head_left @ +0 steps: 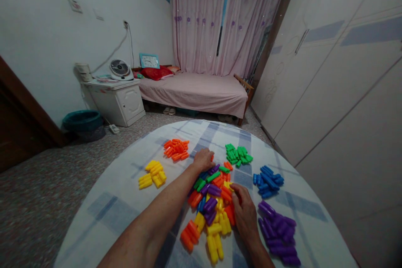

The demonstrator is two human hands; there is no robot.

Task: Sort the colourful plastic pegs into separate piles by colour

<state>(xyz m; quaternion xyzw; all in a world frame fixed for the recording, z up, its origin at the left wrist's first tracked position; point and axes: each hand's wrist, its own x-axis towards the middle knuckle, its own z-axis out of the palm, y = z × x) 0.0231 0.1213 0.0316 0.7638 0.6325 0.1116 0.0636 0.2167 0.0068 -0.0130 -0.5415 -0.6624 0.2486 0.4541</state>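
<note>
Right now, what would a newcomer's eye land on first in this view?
Probably the mixed heap of coloured pieces on the table, with the left hand at its far end and the right hand along its right side. Next, the single-colour piles around it: orange far left, yellow left, green far right, blue and purple right.

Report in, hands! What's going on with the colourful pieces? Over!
Left hand at mixed pile's far end, right hand at its right side; grips unclear. Mixed pile: five colours jumbled. Left forearm between it and yellow heap.
</note>
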